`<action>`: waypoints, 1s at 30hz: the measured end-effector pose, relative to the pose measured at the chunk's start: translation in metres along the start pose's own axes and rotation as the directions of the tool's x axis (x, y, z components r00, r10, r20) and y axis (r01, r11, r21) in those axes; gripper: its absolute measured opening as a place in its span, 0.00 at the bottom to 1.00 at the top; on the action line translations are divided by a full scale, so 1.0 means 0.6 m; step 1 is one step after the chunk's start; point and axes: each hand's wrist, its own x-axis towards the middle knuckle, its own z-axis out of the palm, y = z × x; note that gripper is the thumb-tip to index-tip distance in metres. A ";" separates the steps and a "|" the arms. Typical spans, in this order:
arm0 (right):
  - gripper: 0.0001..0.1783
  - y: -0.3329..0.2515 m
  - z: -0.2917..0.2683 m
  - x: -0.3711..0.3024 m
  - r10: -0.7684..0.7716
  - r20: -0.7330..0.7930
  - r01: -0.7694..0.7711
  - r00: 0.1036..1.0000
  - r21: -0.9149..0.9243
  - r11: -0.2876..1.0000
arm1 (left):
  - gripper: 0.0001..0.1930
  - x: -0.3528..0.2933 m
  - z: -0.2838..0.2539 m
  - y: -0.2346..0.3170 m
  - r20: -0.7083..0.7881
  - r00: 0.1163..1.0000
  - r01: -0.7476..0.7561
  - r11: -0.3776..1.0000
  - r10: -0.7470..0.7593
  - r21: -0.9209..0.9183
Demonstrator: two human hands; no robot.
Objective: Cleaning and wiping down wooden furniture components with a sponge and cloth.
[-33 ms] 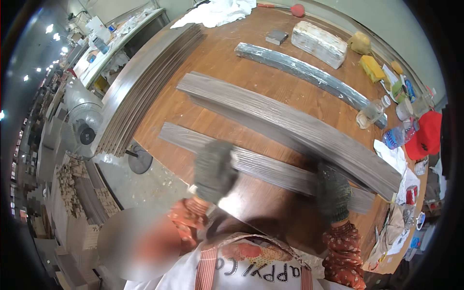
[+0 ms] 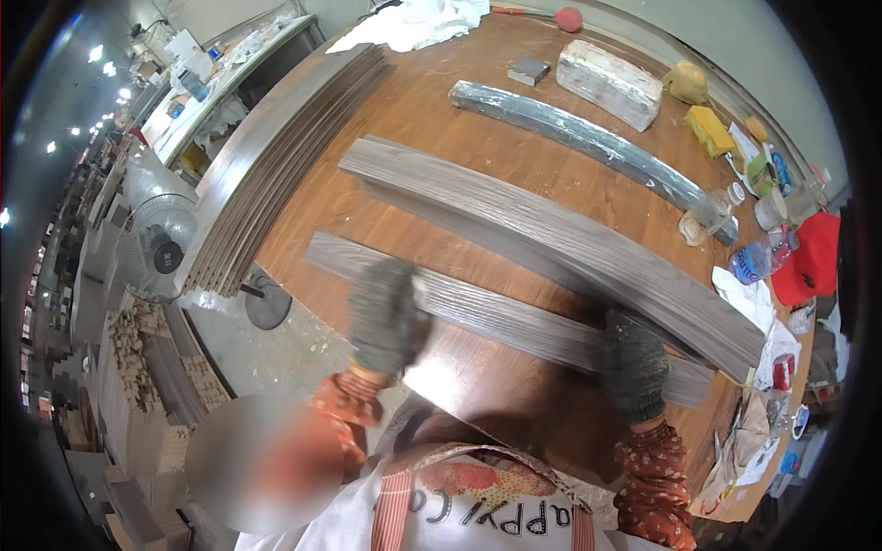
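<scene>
Leftward displacement of the left gloved hand (image 2: 384,310) along the narrow grey strip (image 2: 505,320) since the earlier frame; the right gloved hand (image 2: 636,369) remains over the strip's right part. The strip lies on the tabletop (image 2: 418,106), on the person's side of a wider grey plank (image 2: 551,241). Neither grip can be read as wide or narrow, since the gloves conceal the fingertips. Uneven pressure between the hands could plausibly skew the strip or push it against the plank. Long axis: oblique, from far left to near right, roughly parallel to the plank.
</scene>
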 end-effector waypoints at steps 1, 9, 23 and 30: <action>0.18 -0.001 0.003 -0.001 -0.010 -0.017 0.010 1.000 -0.014 1.000 | 0.11 -0.007 -0.021 -0.045 -0.081 0.996 -0.024 0.992 0.034 0.123; 0.19 -0.006 0.005 0.007 0.076 0.053 -0.073 0.996 -0.051 0.996 | 0.12 0.016 -0.126 -0.247 -0.253 0.928 0.320 0.933 -0.274 0.166; 0.21 0.122 -0.176 0.112 0.170 -0.379 -0.146 0.910 0.090 0.985 | 0.32 -0.089 -0.105 -0.274 -0.377 0.806 0.583 0.723 -0.457 0.371; 0.49 0.375 -0.087 0.215 0.543 0.144 -0.562 0.827 0.172 0.809 | 0.42 -0.112 -0.105 -0.244 -0.398 0.748 0.619 0.776 -0.532 0.125</action>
